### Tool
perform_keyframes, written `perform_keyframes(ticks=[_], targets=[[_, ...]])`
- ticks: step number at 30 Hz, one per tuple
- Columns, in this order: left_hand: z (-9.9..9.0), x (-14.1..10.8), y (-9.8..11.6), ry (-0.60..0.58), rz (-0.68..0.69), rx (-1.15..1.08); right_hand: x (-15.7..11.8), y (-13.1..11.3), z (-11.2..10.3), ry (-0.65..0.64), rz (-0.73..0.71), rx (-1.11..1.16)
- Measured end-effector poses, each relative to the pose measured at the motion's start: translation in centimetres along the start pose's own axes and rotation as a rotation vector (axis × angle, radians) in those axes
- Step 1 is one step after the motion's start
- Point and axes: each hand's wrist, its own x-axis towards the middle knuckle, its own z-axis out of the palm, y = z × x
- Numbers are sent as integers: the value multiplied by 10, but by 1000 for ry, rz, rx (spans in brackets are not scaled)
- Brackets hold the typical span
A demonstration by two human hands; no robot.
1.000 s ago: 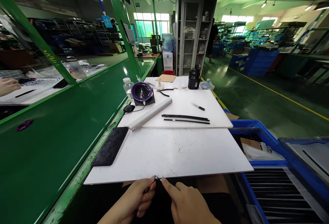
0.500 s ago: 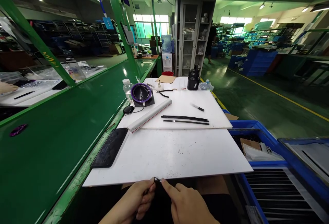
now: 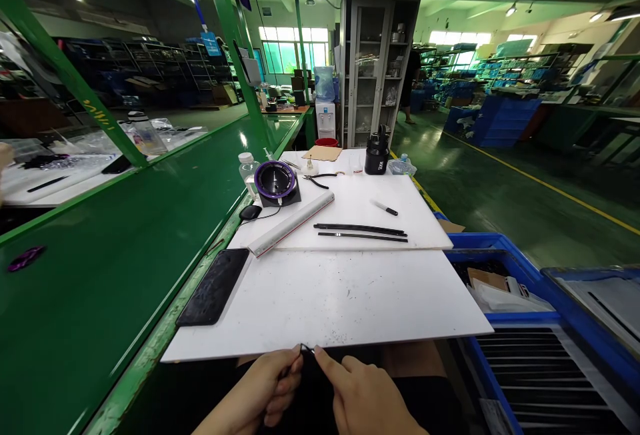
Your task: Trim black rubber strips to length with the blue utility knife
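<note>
L hand (image 3: 265, 392) & R hand (image 3: 363, 398) still pinching black strip (image 3: 306, 350), purple part (image 3: 24, 258) moved left

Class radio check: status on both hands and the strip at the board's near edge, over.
Left hand and right hand pinch thin black strip at white board edge. Nothing between them.

A white board (image 3: 330, 302) fills the centre. At its 9 o'clock lies a black, speckled slab (image 3: 214, 286) on a glossy green conveyor (image 3: 125, 248). At 12 o'clock sit two black strips (image 3: 361, 232), a white bar with a red edge (image 3: 293, 222), a black-and-white marker (image 3: 385, 207) and a purple-ringed black disc (image 3: 275, 180). At 3 o'clock stand blue bins (image 3: 505, 248). A yellow line (image 3: 545, 185) crosses the dark green floor.
</note>
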Motion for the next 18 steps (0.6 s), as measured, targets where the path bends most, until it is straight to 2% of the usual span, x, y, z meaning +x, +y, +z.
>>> perform_keyframes(ticks=[11, 14, 18], targets=[[-1, 6, -5, -9, 19, -24, 0, 1, 0, 7, -7, 38], [2, 3, -11, -31, 67, -24, -5, 11, 3, 114, -19, 245], [16, -13, -17, -118, 128, 95, -14, 21, 5, 327, 128, 673]])
